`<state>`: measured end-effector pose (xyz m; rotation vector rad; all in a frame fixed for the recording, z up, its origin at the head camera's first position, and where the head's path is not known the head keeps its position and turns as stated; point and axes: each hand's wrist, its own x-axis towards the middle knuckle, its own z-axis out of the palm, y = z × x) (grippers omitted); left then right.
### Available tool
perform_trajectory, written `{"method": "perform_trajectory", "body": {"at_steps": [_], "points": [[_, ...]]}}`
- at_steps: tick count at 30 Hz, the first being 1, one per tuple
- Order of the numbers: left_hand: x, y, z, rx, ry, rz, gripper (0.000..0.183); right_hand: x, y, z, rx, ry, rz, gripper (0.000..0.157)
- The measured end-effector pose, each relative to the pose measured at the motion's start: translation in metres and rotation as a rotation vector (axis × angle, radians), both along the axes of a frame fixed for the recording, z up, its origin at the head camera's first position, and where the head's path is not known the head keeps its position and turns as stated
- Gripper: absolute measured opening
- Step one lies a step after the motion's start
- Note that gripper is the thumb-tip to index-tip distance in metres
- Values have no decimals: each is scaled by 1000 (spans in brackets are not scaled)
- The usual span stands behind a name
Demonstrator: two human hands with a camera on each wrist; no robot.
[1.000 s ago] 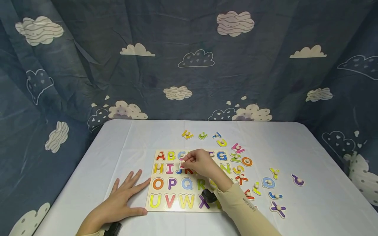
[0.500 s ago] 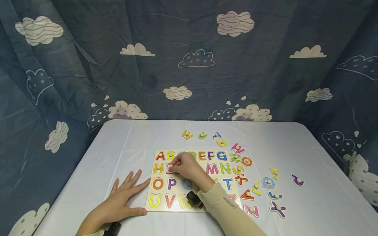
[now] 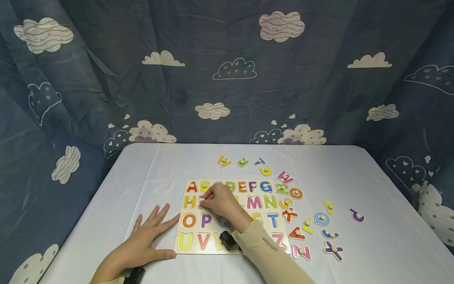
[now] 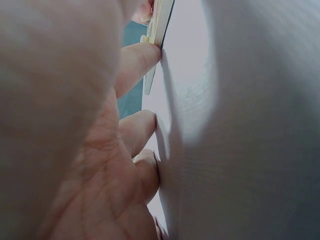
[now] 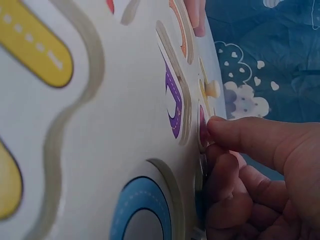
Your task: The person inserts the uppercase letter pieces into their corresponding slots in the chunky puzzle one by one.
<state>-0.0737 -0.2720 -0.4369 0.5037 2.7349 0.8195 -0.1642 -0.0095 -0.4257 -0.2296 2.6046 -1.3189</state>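
Observation:
A wooden alphabet puzzle board (image 3: 213, 232) lies flat on the white table. My right hand (image 3: 224, 203) is over its second row, pinching the pink letter I piece (image 5: 203, 125) between thumb and fingertips. That piece sits at the I slot, beside the yellow H piece (image 3: 189, 202), and the fingers cover most of it in the head view. My left hand (image 3: 147, 238) rests on the table with fingers spread, its index fingertip and thumb at the board's left edge. In the left wrist view, a finger (image 4: 142, 57) touches the board's side (image 4: 161, 25).
Pieces A (image 3: 192, 186) through G (image 3: 266, 186) stand in the top row. Loose letter pieces lie right of the board, among them an orange O (image 3: 296, 193), a blue Q (image 3: 321, 218) and a purple X (image 3: 333, 251). Several more, including a yellow one (image 3: 224, 161), lie behind it.
My right hand has moved left across the board with the pink I piece, from above the J and K slots to the I slot, and has lowered it there. My left hand has stayed put.

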Motion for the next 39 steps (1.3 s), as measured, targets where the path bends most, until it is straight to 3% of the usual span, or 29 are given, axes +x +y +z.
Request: {"method": "perform_trajectory", "body": {"at_steps": [9, 17, 22, 28, 39], "points": [[1, 0, -1, 8, 25, -5, 100, 2, 0, 0, 32, 17, 1, 15], [1, 0, -2, 15, 16, -4, 99, 7, 11, 8, 25, -26, 21, 14], [0, 2, -1, 3, -10, 4, 101, 9, 39, 21, 5, -11, -3, 16], [0, 1, -1, 6, -9, 19, 103, 11, 85, 28, 35, 16, -87, 15], [1, -1, -1, 26, 0, 18, 101, 40, 156, 37, 134, 26, -221, 25]]}}
